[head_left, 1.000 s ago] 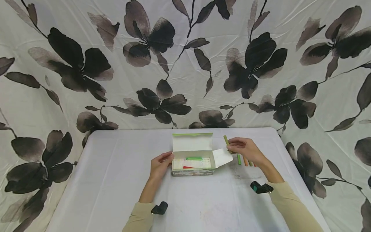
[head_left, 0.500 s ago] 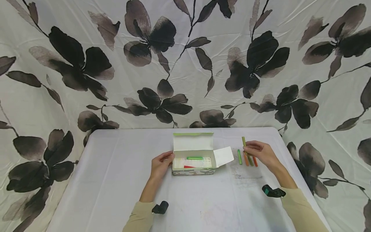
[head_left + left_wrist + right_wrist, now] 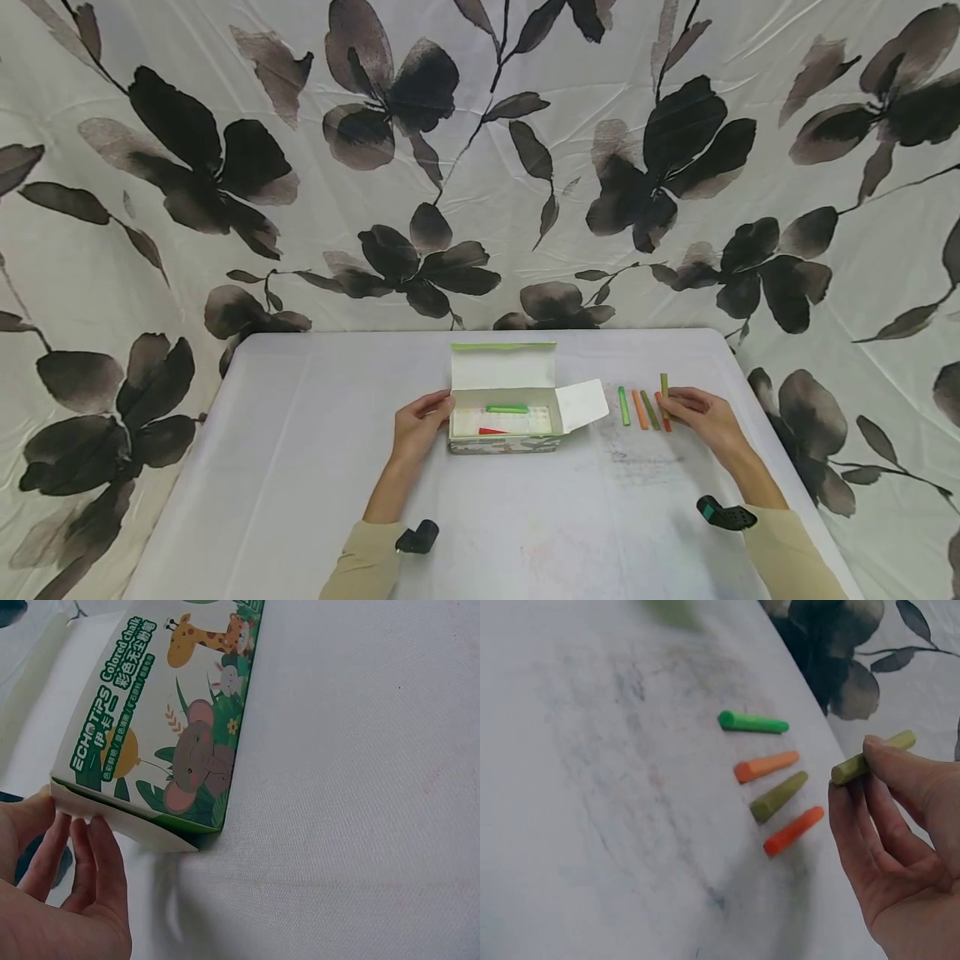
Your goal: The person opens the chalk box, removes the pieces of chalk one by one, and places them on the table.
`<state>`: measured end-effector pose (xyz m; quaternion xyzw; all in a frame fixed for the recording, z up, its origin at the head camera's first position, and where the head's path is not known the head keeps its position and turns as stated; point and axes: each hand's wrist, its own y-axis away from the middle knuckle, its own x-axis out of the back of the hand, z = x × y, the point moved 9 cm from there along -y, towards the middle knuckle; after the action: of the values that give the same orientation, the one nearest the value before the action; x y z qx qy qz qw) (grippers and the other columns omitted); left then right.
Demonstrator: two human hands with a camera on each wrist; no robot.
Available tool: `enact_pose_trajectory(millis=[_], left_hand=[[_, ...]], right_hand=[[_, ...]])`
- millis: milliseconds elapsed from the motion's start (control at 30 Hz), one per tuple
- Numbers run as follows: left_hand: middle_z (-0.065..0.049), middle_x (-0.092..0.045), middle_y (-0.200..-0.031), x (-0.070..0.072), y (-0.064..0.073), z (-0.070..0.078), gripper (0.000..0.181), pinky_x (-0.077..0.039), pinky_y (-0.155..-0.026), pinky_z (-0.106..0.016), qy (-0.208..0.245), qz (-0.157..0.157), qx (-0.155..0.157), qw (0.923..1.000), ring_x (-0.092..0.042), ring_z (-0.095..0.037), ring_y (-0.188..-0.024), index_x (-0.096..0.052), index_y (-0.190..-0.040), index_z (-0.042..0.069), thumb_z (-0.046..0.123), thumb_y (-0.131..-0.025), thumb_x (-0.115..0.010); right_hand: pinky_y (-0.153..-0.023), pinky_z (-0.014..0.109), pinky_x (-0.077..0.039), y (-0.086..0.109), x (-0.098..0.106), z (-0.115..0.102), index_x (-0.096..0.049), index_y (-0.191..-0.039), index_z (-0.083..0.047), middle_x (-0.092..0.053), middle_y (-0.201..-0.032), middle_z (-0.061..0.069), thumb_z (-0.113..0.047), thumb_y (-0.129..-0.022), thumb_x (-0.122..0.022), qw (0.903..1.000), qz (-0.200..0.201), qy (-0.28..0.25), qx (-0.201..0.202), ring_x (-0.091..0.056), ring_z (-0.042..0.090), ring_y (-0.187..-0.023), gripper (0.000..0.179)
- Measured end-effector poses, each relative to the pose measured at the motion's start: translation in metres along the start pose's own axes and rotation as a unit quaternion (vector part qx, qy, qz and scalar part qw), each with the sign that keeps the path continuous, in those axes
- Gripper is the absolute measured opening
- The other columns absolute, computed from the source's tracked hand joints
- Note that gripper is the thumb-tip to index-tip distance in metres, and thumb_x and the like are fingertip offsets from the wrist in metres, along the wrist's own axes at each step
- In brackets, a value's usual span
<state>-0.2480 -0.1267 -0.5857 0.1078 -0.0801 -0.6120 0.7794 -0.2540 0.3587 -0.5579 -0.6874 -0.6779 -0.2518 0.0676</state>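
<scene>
Shifted farther right of the chalk box (image 3: 504, 447) since the earlier frame, a yellow-green stick (image 3: 851, 768) has been carried past the row. At its left end, the box is pinched between thumb and fingers of the left hand (image 3: 420, 427). Inside the open box, a bright green stick (image 3: 507, 409) and a red piece (image 3: 492, 432), partly hidden, are left; whether more lies deeper cannot be told. Right of the box, past its side flap (image 3: 581, 404), four sticks appear already set out: green chalk (image 3: 754, 722), orange chalk (image 3: 766, 766), olive chalk (image 3: 780, 796), red-orange chalk (image 3: 795, 831). Farthest right of the box, the yellow-green stick, seemingly not yet placed, is pinched between thumb and fingertips of the right hand (image 3: 900, 855)
</scene>
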Motion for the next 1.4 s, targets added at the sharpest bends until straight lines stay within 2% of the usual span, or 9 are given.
enact_pose_trajectory(millis=[133,400,533,700,900,1000,1133,1267,1400], left_hand=[[-0.014,-0.071,-0.109,0.000,0.000,0.000,0.031,-0.058,-0.076,-0.018,-0.008,-0.001,0.000,1.0000,-0.067,-0.010,-0.089,-0.071,-0.122,-0.004,0.010,-0.095,-0.075],[-0.012,-0.071,-0.106,0.000,0.000,0.000,0.031,-0.058,-0.075,-0.018,-0.002,0.000,0.000,1.0000,-0.066,-0.010,-0.088,-0.071,-0.121,-0.005,0.010,-0.094,-0.075],[-0.012,-0.071,-0.105,0.000,0.000,0.000,0.030,-0.058,-0.075,-0.018,-0.003,0.003,0.000,1.0000,-0.065,-0.009,-0.087,-0.072,-0.121,-0.005,0.009,-0.094,-0.075],[-0.013,-0.070,-0.108,0.000,0.000,0.000,0.030,-0.058,-0.076,-0.019,-0.006,0.001,0.000,1.0000,-0.066,-0.010,-0.088,-0.072,-0.121,-0.004,0.010,-0.094,-0.075],[-0.015,-0.070,-0.110,0.000,0.001,0.000,0.032,-0.059,-0.077,-0.019,0.000,-0.003,-0.002,1.0000,-0.068,-0.015,-0.092,-0.071,-0.122,-0.004,0.011,-0.095,-0.076],[-0.015,-0.070,-0.111,-0.001,0.001,0.000,0.033,-0.059,-0.077,-0.019,0.003,-0.006,-0.002,1.0000,-0.068,-0.017,-0.093,-0.071,-0.123,-0.005,0.012,-0.095,-0.076],[-0.016,-0.070,-0.112,-0.002,0.001,0.000,0.033,-0.058,-0.077,-0.018,0.002,-0.007,-0.001,1.0000,-0.068,-0.015,-0.093,-0.071,-0.123,-0.005,0.011,-0.095,-0.075],[-0.016,-0.070,-0.112,-0.001,0.002,0.001,0.032,-0.059,-0.077,-0.019,0.001,-0.005,-0.002,1.0000,-0.067,-0.012,-0.090,-0.071,-0.122,-0.005,0.011,-0.095,-0.075],[-0.015,-0.070,-0.110,-0.001,0.001,0.002,0.032,-0.058,-0.076,-0.018,0.001,-0.003,-0.004,1.0000,-0.066,-0.009,-0.088,-0.071,-0.122,-0.005,0.011,-0.095,-0.075]], right_hand=[[-0.086,0.018,-0.056,0.003,0.005,0.016,-0.051,-0.143,0.009,-0.071,-0.120,0.008,-0.032,-0.100,-0.071,0.9999,0.007,0.000,-0.009,-0.061,-0.011,-0.091,0.063],[-0.081,0.019,-0.058,0.005,0.009,0.037,-0.050,-0.140,0.014,-0.073,-0.111,0.005,-0.027,-0.099,-0.073,0.9996,0.012,-0.017,-0.018,-0.065,-0.006,-0.087,0.062],[-0.078,0.019,-0.059,0.005,0.009,0.039,-0.054,-0.136,0.015,-0.073,-0.109,0.012,-0.024,-0.098,-0.073,0.9997,0.022,0.008,-0.012,-0.066,-0.003,-0.083,0.057],[-0.069,0.018,-0.059,0.001,0.012,0.035,-0.062,-0.124,0.016,-0.075,-0.096,0.011,-0.018,-0.095,-0.075,0.9971,0.047,0.059,0.008,-0.065,-0.001,-0.077,0.046],[-0.063,0.018,-0.052,-0.001,0.014,0.025,-0.069,-0.110,0.012,-0.074,-0.086,0.013,-0.015,-0.094,-0.075,0.9843,0.077,0.155,0.033,-0.065,0.008,-0.073,0.032],[-0.063,0.023,-0.054,0.000,0.014,0.021,-0.068,-0.110,0.012,-0.074,-0.088,0.017,-0.014,-0.095,-0.072,0.9830,0.079,0.161,0.040,-0.068,0.016,-0.074,0.030],[-0.066,0.028,-0.053,0.002,0.015,0.011,-0.069,-0.111,0.010,-0.073,-0.090,0.015,-0.016,-0.098,-0.069,0.9782,0.089,0.179,0.056,-0.066,0.017,-0.076,0.029],[-0.065,0.025,-0.052,0.002,0.014,0.000,-0.069,-0.111,0.008,-0.072,-0.091,0.014,-0.017,-0.099,-0.068,0.9776,0.093,0.178,0.064,-0.065,0.016,-0.077,0.027],[-0.063,0.022,-0.056,0.002,0.010,-0.015,-0.067,-0.111,0.010,-0.072,-0.095,0.021,-0.014,-0.100,-0.068,0.9819,0.082,0.154,0.073,-0.071,0.028,-0.082,0.027]])
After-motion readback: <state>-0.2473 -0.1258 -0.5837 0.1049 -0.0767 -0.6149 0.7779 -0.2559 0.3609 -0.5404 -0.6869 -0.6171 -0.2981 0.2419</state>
